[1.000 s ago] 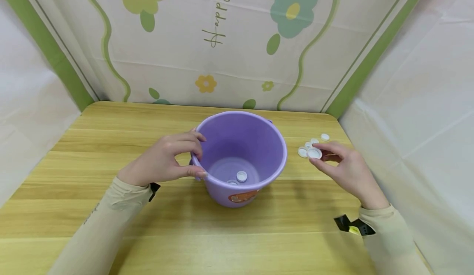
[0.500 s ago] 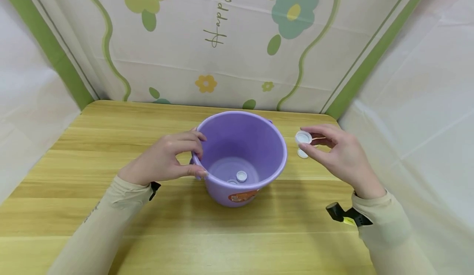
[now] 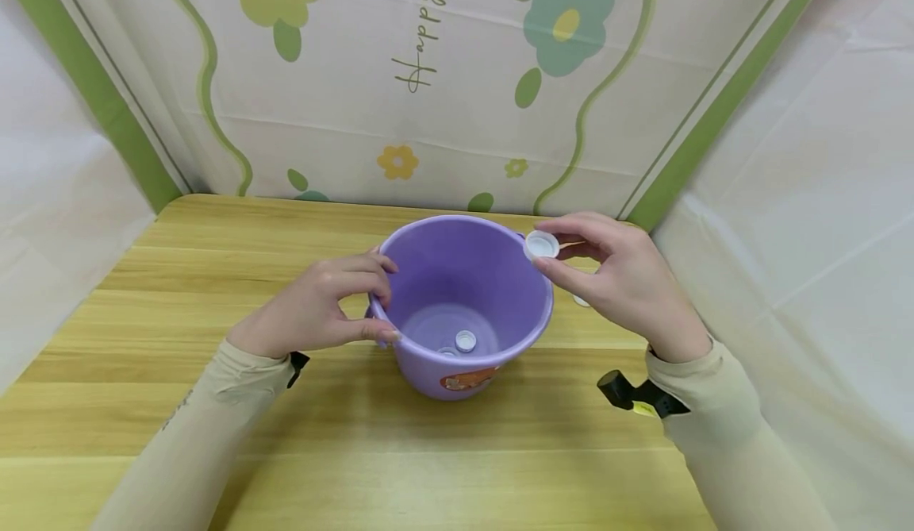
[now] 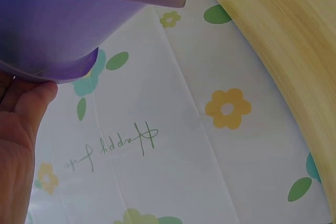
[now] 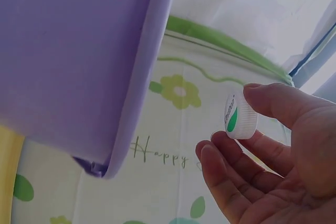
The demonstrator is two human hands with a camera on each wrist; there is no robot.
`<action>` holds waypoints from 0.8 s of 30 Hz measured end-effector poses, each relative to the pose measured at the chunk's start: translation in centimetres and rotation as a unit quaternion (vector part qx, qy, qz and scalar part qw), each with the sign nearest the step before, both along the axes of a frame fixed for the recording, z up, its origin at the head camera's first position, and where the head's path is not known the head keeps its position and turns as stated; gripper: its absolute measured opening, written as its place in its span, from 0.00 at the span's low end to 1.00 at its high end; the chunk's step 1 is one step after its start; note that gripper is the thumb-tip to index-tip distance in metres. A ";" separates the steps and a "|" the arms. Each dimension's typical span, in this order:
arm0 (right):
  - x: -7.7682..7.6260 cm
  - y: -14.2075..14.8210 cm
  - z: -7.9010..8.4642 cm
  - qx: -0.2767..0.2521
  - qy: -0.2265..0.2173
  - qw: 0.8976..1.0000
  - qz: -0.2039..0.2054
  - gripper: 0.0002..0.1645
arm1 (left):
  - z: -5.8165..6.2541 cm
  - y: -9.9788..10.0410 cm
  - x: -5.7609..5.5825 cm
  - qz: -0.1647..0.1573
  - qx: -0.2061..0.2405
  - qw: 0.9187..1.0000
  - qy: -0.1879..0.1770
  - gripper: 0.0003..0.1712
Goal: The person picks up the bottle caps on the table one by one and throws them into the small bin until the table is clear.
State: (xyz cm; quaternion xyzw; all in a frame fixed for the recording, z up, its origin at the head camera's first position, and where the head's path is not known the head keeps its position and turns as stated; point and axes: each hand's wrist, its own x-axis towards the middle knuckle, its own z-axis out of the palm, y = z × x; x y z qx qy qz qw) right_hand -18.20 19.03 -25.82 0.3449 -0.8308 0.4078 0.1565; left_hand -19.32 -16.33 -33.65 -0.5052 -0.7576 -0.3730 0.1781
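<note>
Nearest of all, two pale sleeves (image 3: 203,428) are seen over the wooden table (image 3: 400,467); just beyond, the purple bucket (image 3: 421,372) is gripped at the left of its rim by the left hand (image 3: 321,309), fingers bent over the edge; inside, a loose cap (image 3: 466,341) is seen on the bottom, what seems a second cap (image 3: 447,352) being half hidden by the near rim; and over at the far right of the rim, a white cap (image 3: 542,245) is pinched by the right hand (image 3: 624,273), thumb and fingertips closed narrowly about it; here is the relation to be watched: the bucket's mouth is found to the left of the pinched cap, toward the left hand, a gap being shown between cap and rim in the right wrist view; no long axis is offered by so squat a disc, its hollow side turned upward; on the table, another cap (image 3: 581,302) is mostly covered by the right hand; farthest off, a flowered cloth (image 3: 321,142) is hung.
</note>
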 end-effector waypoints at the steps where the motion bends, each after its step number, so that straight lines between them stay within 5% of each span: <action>1: 0.0 -0.3 0.1 0.000 0.001 1.000 0.003 0.21 | 0.0 0.0 0.0 0.000 0.000 1.000 -0.001 0.21; 24: -1.1 -4.3 -0.7 -0.026 -0.027 0.998 0.045 0.21 | -0.2 0.1 0.0 -0.001 0.005 1.000 0.003 0.22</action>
